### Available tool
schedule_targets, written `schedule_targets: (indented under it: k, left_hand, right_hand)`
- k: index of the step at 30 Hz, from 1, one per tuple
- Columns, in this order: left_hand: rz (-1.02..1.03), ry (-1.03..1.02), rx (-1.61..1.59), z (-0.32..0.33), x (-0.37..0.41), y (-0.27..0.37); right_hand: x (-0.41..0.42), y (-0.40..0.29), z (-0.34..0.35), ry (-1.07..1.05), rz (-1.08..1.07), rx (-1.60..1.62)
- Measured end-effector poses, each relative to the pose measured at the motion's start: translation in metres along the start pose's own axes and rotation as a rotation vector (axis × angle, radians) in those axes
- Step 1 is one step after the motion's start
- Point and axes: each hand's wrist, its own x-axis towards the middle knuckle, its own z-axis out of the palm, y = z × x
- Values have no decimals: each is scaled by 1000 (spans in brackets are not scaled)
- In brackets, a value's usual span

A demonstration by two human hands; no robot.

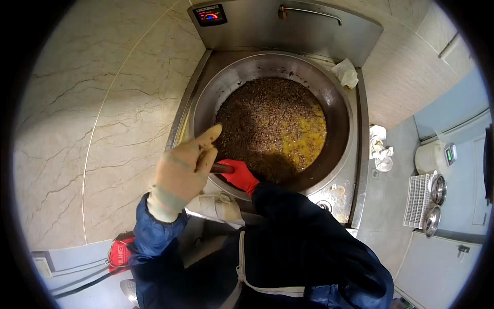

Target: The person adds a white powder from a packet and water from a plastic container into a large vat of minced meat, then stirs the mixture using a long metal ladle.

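A large round metal wok (339, 150) holds a dark, granular mass (266, 116), with yellow liquid showing at its right side. My right hand (240, 175), in a red glove, is closed around a dark rod-like handle (220, 168) at the wok's near left rim. My left hand (183, 172), in a beige glove, is just left of it, with a finger and the thumb spread and the handle's near part beside the thumb. Whether its other fingers grip the handle is hidden. The tool's working end cannot be made out.
A metal backsplash (251, 29) carries a lit control panel (210, 15) and a swivel spout (312, 12). White crumpled material (346, 72) lies at the wok's back right. Cloth (216, 206) lies by the near rim. A white basket (417, 201) and metal bowls (431, 221) stand farther right.
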Motion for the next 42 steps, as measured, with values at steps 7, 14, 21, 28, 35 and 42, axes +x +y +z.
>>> schedule_targets:
  k: [7,14,21,28,35,42]
  left_hand:
    - [-250,-97,318,50,12,-68]
    - [-373,-88,-4,127,46,-66]
    - [-466,-247,-253,125,85,-41]
    - [-131,-86,-116,83,50,5]
    - [-144,-5,-174,-36,56,89]
    - [-277,-66,69,-39,55,110]
  right_hand:
    - [70,93,-75,-345,-113,-313]
    - [117,94,-185,-367,-48,-713]
    - [87,57,-247,-131,-60,-750]
    - [10,-25,-192,-91,73,-599]
    - [-1,-142,-108,-186,102,-290]
    - [-12,-151,-66,-202,254,-20]
